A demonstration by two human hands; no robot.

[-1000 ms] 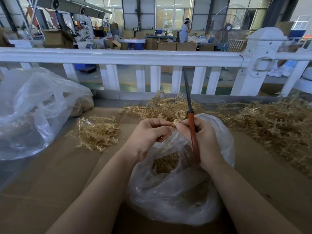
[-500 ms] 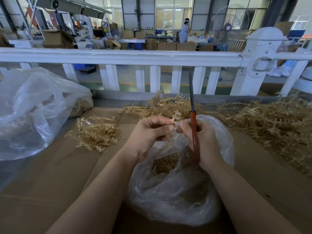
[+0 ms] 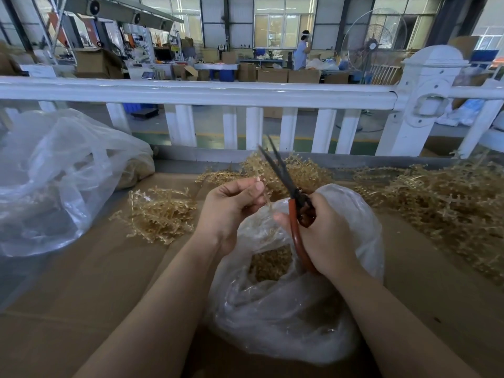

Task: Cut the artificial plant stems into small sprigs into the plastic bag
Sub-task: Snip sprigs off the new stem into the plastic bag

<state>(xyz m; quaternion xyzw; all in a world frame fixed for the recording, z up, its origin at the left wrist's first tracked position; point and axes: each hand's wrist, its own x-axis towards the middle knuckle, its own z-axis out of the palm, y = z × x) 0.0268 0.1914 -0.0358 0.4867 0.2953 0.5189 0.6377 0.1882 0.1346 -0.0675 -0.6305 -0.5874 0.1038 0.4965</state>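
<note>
At far left a spare bag slumps on the cardboard, crumpled and see-through, with some tan material in its far corner. Next to it lies a small pile of golden stems, uncut as far as I can tell, and behind my hands a second heap sits against the fence. My left hand pinches a thin pale stem between thumb and curled fingers, holding it over the mouth of the bag, where cut sprigs already lie at the bottom. My right hand grips the red handles of the scissors, fingers curled round them, the dark blades parted and pointing up and away, just beside the stem but not yet around it, I judge. So I am between snips: the blades are set for the next cut. Next I need to bring the stem into the gap, close the blades, and keep it all above the opening so the piece drops inside. On the right a big heap waits, so much of the job remains.
</note>
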